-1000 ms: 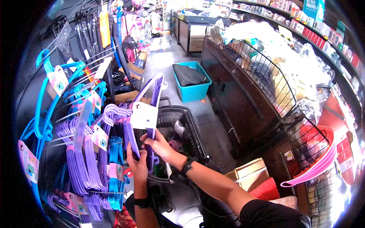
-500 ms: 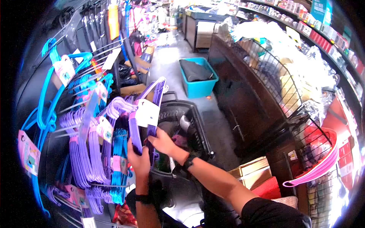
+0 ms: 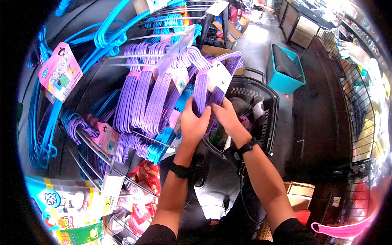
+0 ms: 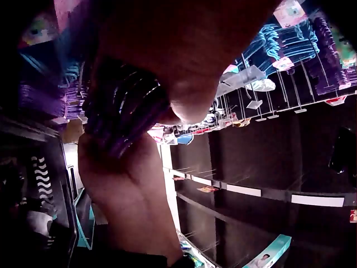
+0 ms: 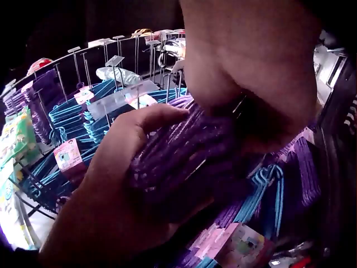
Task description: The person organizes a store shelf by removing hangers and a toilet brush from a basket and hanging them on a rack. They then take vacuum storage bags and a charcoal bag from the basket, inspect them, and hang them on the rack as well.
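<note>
Both hands hold one bundle of purple coat hangers (image 3: 199,93) with a white card label (image 3: 219,76), in front of the rack. My left hand (image 3: 194,125) grips the bundle's near side, thumb up along it. My right hand (image 3: 231,123) pinches the other side, close to the left thumb. In the right wrist view, the stacked hanger bars (image 5: 181,151) lie between the two hands. More purple hanger bundles (image 3: 141,102) hang just left of the held one, and blue hangers (image 3: 165,141) hang below.
A black shopping basket (image 3: 274,118) with items inside stands under the right hand. Beyond it sits a teal tub (image 3: 286,83) on the floor. Large blue hangers (image 3: 45,134) and metal prongs fill the left; a dark display counter (image 3: 322,122) runs along the right.
The head view has swung left and down, so the rack and hands appear further right. Both hands keep hold of the same purple hanger bundle.
</note>
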Demonstrator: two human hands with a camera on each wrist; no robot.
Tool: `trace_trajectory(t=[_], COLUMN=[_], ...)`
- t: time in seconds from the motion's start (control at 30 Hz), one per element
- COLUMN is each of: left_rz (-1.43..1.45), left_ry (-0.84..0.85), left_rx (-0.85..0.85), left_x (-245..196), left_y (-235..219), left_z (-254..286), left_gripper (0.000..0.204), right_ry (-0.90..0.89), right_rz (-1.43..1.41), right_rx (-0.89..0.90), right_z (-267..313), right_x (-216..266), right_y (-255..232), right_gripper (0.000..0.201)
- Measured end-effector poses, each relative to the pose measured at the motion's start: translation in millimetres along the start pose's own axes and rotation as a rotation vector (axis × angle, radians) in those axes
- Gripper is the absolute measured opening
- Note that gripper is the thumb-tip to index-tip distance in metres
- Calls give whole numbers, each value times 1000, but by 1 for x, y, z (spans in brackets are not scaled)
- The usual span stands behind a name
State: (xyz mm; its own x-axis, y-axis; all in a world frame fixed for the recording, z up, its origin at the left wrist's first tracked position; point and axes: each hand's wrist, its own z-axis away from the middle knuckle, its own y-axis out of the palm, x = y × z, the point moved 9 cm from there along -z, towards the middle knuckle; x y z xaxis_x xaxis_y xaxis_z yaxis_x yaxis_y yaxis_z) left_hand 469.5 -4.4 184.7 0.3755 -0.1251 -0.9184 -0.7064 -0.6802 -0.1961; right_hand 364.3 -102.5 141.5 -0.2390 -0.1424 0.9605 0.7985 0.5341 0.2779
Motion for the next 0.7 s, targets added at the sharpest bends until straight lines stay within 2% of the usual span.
trace_trajectory(t=[0.03, 0.17, 0.23, 0.3, 0.7], left_rz=[-22, 211, 204, 192, 238], left_ry=[-8, 9, 50, 138, 115], left_rx=[-19, 108, 139, 86, -42], left_x=[-2, -14, -27, -27, -27], left_y=[-4, -6, -9, -13, -44], left_z=[-2, -8, -7, -9, -20], left_gripper=[61, 64, 70, 67, 63], right_ry=[-18, -37, 2, 13, 13], right_rz=[-3, -102, -196, -291, -312], right_rx=[-7, -1, 31, 36, 137], right_z=[-3, -10, -14, -15, -35], right_x=[1, 3, -4, -7, 2], right_y=[3, 13, 18, 22, 61], right_gripper=[36, 36, 34, 33, 37])
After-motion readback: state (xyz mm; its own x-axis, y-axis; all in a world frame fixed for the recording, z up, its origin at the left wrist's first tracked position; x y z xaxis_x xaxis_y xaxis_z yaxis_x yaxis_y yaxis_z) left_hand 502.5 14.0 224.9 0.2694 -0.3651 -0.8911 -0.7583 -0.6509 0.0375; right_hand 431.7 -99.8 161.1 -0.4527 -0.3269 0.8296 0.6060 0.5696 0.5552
